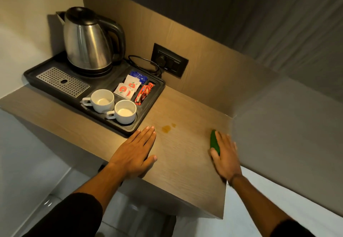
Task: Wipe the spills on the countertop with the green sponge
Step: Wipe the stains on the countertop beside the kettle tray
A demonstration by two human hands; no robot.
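A brown spill (166, 128) with a smaller drop (173, 124) beside it lies on the wooden countertop (181, 155), just right of the tray's near corner. The green sponge (214, 141) lies near the counter's right edge. My right hand (225, 154) rests on top of it, thumb at its near end, most of the sponge hidden beneath the palm. My left hand (134, 152) lies flat on the counter with fingers together, fingertips just left of the spill, holding nothing.
A black tray (154, 103) at the left holds a steel kettle (87, 41), two white cups (101, 100) (124, 111), sachets (128, 88) and a metal drip grate (62, 81). A wall socket (168, 60) with the kettle cord sits behind. A grey wall borders the right.
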